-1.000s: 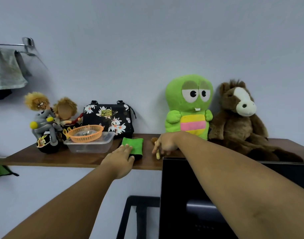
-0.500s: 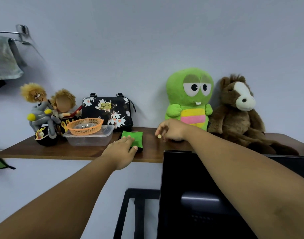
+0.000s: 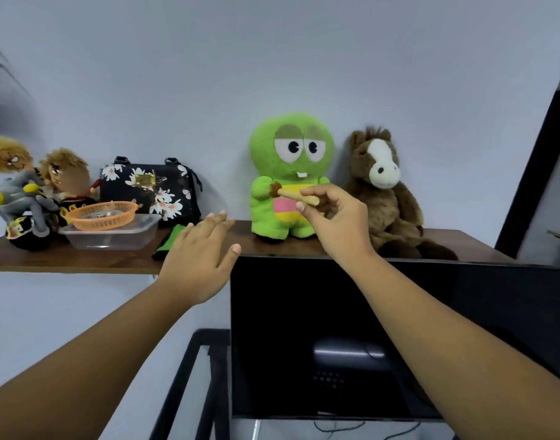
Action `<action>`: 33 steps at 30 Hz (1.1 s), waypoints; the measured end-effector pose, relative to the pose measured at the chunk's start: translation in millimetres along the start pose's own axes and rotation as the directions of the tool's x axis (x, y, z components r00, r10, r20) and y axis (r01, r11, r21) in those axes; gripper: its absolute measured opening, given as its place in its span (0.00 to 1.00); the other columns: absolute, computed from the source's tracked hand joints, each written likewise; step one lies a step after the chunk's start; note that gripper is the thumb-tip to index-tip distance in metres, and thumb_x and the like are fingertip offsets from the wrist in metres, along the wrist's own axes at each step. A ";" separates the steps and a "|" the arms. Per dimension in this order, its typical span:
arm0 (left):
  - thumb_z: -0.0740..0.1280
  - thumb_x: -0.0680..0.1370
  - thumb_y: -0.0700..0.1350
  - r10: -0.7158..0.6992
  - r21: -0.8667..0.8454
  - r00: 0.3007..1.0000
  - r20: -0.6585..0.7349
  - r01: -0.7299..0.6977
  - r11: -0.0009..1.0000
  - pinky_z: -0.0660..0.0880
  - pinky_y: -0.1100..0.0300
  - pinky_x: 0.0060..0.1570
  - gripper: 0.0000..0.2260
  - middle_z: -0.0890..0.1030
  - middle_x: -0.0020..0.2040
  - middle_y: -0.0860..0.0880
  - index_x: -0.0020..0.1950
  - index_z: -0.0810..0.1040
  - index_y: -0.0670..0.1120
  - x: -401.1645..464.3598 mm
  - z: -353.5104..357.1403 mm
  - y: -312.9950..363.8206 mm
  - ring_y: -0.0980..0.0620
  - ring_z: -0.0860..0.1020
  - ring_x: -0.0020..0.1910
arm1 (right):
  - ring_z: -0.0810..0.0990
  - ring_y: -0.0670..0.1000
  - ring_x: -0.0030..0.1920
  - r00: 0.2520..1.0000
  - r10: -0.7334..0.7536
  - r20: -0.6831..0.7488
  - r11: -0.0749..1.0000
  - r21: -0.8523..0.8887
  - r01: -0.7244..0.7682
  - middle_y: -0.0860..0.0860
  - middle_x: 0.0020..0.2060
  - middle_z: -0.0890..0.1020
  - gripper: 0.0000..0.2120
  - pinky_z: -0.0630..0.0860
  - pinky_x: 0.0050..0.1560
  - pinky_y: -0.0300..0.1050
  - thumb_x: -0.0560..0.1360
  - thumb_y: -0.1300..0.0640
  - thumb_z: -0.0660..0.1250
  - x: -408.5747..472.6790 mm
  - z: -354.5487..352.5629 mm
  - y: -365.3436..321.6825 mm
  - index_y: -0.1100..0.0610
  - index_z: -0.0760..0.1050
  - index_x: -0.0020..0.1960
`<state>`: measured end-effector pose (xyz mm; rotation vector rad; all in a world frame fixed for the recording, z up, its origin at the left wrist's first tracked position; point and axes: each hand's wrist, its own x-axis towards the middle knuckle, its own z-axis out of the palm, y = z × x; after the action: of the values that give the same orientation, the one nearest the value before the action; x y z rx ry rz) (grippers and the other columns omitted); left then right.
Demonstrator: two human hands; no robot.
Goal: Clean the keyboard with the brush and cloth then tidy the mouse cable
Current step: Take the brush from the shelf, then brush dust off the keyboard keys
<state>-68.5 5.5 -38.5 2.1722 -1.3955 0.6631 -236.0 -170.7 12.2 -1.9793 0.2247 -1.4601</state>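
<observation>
- The right hand (image 3: 336, 217) pinches a small brush with a pale wooden handle and dark brown bristles (image 3: 293, 193) between thumb and fingertips, holding it in the air above the shelf, in front of the green plush toy with big eyes and a pink-and-yellow belly (image 3: 288, 173); the bristles point left.
- The left hand (image 3: 199, 258) is spread with straight fingers and holds nothing; it hovers over the folded green cloth (image 3: 172, 239), hiding most of it. Whether it touches the cloth cannot be told.
- The cloth lies on the dark brown wooden wall shelf (image 3: 66, 260), just right of a clear plastic tub (image 3: 113, 235) with an orange mesh basket (image 3: 102, 214) in it.
- Behind the tub stands a black handbag with white flowers (image 3: 148, 188); two fuzzy-haired dolls (image 3: 27, 185) sit at the left end.
- A brown plush horse with a white muzzle (image 3: 386, 198) sits just beside the green toy.
- A black monitor (image 3: 383, 312) stands below the shelf's front edge.
</observation>
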 end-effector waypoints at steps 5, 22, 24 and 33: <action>0.53 0.78 0.57 0.005 -0.029 0.996 -0.088 -0.008 1.000 0.56 0.50 0.74 0.25 0.64 0.76 0.50 0.74 0.65 0.49 -29.4 15.6 60.7 0.52 0.58 0.76 | 0.81 0.48 0.47 0.978 -0.188 -0.089 0.981 0.025 0.191 0.54 0.45 0.82 0.10 0.77 0.50 0.43 0.71 0.64 0.75 -50.0 -56.9 -8.2 0.59 0.83 0.53; 0.56 0.79 0.52 -0.324 -0.155 0.940 0.103 0.337 0.928 0.61 0.53 0.69 0.21 0.71 0.71 0.49 0.69 0.71 0.46 -205.4 132.3 150.4 0.51 0.65 0.73 | 0.80 0.59 0.59 0.981 0.100 0.168 0.971 0.198 -0.133 0.56 0.58 0.78 0.08 0.79 0.54 0.59 0.78 0.68 0.61 -268.0 -113.0 77.1 0.62 0.78 0.54; 0.56 0.79 0.52 -0.358 -0.149 0.917 0.177 0.385 0.911 0.61 0.55 0.68 0.20 0.72 0.70 0.50 0.69 0.71 0.47 -228.3 145.8 144.5 0.51 0.67 0.71 | 0.79 0.58 0.61 0.963 0.181 0.198 0.960 0.177 -0.216 0.56 0.59 0.78 0.08 0.78 0.56 0.60 0.79 0.68 0.59 -291.0 -106.8 87.5 0.64 0.77 0.54; 0.41 0.76 0.62 -0.410 -0.007 0.688 0.599 0.516 0.857 0.49 0.53 0.75 0.33 0.57 0.78 0.52 0.78 0.57 0.49 -304.7 194.8 99.0 0.52 0.55 0.77 | 0.81 0.47 0.36 0.834 0.543 0.099 0.840 -0.060 -0.540 0.47 0.37 0.81 0.11 0.77 0.35 0.40 0.68 0.69 0.74 -364.8 -58.1 116.7 0.58 0.73 0.39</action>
<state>-243.0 58.9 -366.0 2.5429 -1.0042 -0.3460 -392.7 -102.1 -335.4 -1.8069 0.7015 -0.9752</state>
